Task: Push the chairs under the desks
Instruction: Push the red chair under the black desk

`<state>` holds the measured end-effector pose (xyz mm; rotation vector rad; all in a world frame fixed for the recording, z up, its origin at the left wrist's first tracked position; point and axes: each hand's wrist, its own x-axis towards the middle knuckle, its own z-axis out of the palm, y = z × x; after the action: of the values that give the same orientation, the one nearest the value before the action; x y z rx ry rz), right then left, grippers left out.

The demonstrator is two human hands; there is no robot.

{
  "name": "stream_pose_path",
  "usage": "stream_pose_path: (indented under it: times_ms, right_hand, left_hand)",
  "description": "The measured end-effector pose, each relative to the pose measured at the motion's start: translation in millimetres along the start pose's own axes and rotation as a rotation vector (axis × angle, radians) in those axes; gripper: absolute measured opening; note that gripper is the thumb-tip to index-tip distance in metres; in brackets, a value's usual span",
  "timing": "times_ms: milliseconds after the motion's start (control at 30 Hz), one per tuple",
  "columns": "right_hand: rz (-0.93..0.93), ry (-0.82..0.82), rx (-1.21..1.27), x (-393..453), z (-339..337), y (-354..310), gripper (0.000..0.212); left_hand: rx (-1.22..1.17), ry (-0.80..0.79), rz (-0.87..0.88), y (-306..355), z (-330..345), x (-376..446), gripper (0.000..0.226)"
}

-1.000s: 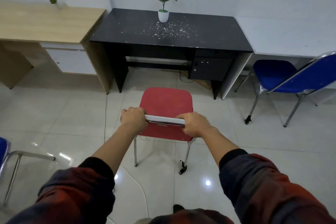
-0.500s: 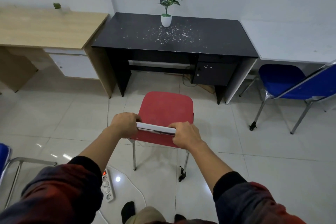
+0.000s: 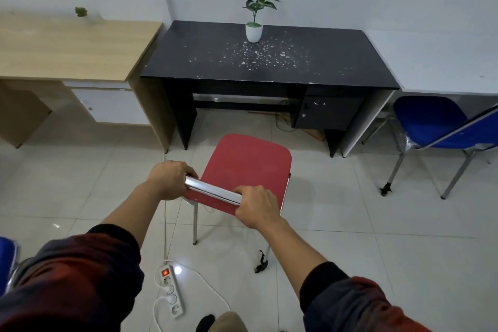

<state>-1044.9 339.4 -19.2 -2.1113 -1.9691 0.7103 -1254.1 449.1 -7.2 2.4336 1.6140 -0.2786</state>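
With my left hand (image 3: pixel 170 180) and right hand (image 3: pixel 256 206) clenched around the chrome back rail (image 3: pixel 214 191), I held the red chair (image 3: pixel 246 167) mid-frame, short of the black desk (image 3: pixel 269 59); next, I judged, a straight shove into its kneehole

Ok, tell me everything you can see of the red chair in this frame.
The red chair has a red fabric-looking seat and backrest on thin shiny metal legs, with a chrome bar along the backrest top. It stands on the tiled floor, seat facing the black desk and not yet under it. The left hand and right hand grip the bar's two ends. One rear foot looks torn.
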Motion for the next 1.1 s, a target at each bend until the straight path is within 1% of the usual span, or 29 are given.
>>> stream_pose_path:
  times_ms: [200, 300, 433, 533, 600, 733, 800, 867, 1033, 1100]
  right_hand:
    - [0.067, -0.006, 0.067, 28.2, 10.5, -45.0, 0.043]
    - [0.079, 0.005, 0.064, 39.7, 15.0, -63.2, 0.043]
    - [0.097, -0.007, 0.027, 48.1, 17.6, -74.8, 0.042]
    - [0.112, -0.030, -0.037, 51.1, 14.3, -75.3, 0.044]
    - [0.128, -0.036, -0.081, 52.9, 10.9, -70.0, 0.046]
    - [0.161, -0.026, -0.141, 51.3, 6.8, -55.0, 0.054]
    - [0.179, -0.037, -0.166, 50.5, 3.1, -45.9, 0.055]
    - [0.206, -0.056, -0.204, 47.1, -5.6, -36.8, 0.052]
    - [0.299, -0.076, -0.292, 34.8, -23.6, -8.7, 0.027]
    - [0.326, -0.083, -0.328, 34.0, -23.7, -4.5, 0.024]
  left_hand:
    - [0.022, -0.040, 0.072, -49.9, -15.0, 28.3, 0.031]
    - [-0.002, -0.066, 0.067, -71.4, -18.6, 39.5, 0.031]
    - [-0.013, -0.038, 0.064, -83.7, -16.7, 45.3, 0.030]
    - [0.024, -0.003, 0.050, -81.3, -10.6, 47.9, 0.028]
    - [0.021, -0.002, 0.032, -74.9, -9.1, 50.6, 0.026]
    - [0.114, 0.012, 0.013, -55.5, -4.5, 47.2, 0.022]
    - [0.118, 0.013, -0.013, -47.4, 2.4, 42.7, 0.020]
    - [0.096, 0.019, -0.033, -37.5, 8.9, 38.7, 0.019]
    - [0.064, 0.030, -0.060, 0.2, 21.5, 21.6, 0.016]
    - [0.067, 0.026, -0.070, 6.9, 21.5, 20.4, 0.016]
